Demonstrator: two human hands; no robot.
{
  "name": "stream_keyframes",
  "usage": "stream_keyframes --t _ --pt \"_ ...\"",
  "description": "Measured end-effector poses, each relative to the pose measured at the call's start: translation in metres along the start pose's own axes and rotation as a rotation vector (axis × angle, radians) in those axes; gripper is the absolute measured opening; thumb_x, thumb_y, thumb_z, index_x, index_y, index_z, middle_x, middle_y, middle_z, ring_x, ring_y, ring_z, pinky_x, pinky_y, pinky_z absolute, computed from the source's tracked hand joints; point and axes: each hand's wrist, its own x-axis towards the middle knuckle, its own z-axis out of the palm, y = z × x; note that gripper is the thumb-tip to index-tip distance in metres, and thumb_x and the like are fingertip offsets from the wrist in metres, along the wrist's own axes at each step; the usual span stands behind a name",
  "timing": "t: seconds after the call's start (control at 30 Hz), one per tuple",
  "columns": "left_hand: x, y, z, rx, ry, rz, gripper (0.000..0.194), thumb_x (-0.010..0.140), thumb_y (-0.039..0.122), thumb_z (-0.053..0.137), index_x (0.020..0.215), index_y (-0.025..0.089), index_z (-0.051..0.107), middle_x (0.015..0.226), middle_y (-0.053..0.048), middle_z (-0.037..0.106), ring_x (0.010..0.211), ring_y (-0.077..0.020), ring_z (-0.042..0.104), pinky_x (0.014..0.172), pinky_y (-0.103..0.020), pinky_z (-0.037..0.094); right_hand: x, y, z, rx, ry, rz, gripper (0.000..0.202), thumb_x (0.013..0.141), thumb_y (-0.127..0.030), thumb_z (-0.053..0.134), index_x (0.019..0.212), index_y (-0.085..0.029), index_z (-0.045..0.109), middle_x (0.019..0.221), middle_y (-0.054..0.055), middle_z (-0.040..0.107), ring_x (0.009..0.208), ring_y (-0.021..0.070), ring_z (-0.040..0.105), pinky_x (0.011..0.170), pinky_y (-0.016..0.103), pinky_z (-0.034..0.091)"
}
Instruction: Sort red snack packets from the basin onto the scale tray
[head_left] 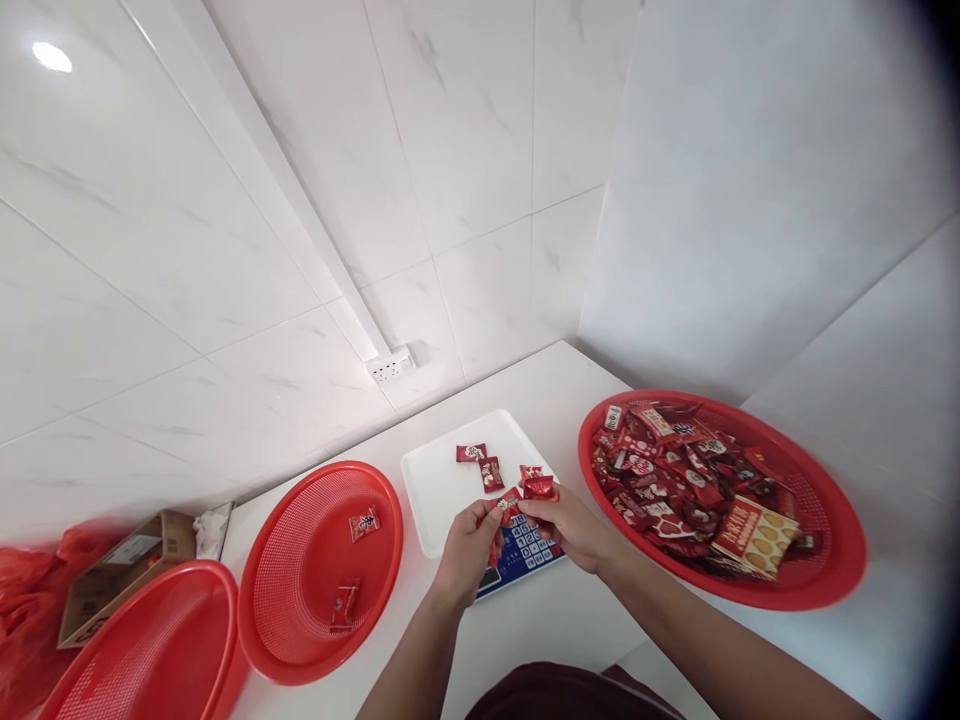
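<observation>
My left hand (pixel 472 548) is closed on a small red snack packet (pixel 508 505), pinched between thumb and fingers. My right hand (pixel 576 527) grips more red packets (pixel 538 487) close beside it; how many is hard to make out. Both hands hover over the front of a digital scale, above its blue keypad (pixel 529 543). Two red packets, one printed with a white patch (pixel 471 453) and one darker (pixel 491 474), lie on the scale's white pan (pixel 431 500).
To the right stands a red basket (pixel 836 560) heaped with red packets, a yellow-and-red one (pixel 756 535) on top. Left of the scale, another red basket (pixel 300 600) holds two packets. A further red basket (pixel 150 640), a cardboard box (pixel 112 580) and red plastic bags (pixel 30 620) are at far left.
</observation>
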Motion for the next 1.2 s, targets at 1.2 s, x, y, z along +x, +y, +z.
stream_keyframes --t 1.2 --pt "-0.019 -0.045 -0.17 -0.68 0.896 -0.069 0.025 0.082 0.012 0.04 0.102 0.013 0.053 0.082 -0.01 0.06 0.083 -0.0188 0.063 0.066 -0.028 0.055 0.008 0.024 -0.12 -1.086 0.706 -0.225 0.043 0.071 -0.043 0.05 0.103 -0.015 0.055 0.084 0.012 0.067 0.08 0.0286 0.062 0.067 0.033 0.044"
